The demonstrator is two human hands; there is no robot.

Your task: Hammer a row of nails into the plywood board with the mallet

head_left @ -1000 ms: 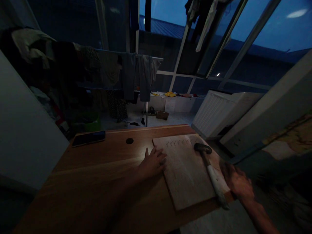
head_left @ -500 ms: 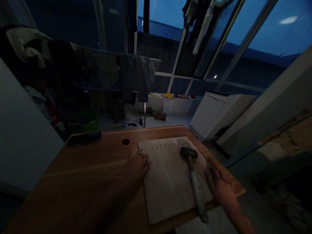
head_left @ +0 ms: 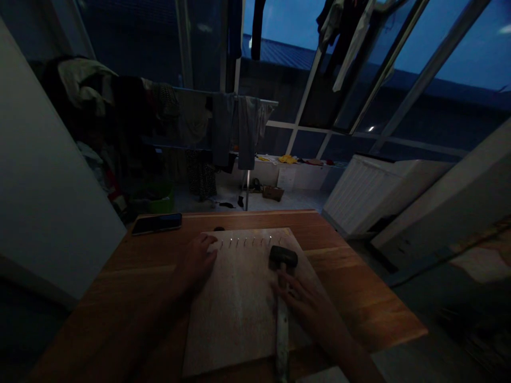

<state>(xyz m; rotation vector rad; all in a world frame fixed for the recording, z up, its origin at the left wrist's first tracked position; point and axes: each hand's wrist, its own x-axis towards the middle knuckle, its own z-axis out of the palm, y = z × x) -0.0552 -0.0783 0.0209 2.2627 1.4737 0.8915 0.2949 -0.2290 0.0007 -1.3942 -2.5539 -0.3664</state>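
Hammer [head_left: 282,319] with blocky black head [head_left: 283,256] and pale, scuffed handle [head_left: 282,332]

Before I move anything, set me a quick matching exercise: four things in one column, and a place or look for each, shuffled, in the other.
1. Smartphone
2. Nails
3. Hammer
4. Left hand

A. In a row near the far edge of the wooden board
B. At the board's left edge, towards its far corner
C. Dark head and paler handle, below the fingers of the right hand
D. Flat on the far left part of the wooden table

Pairs: 1-D, 2-A, 3-C, 4-B
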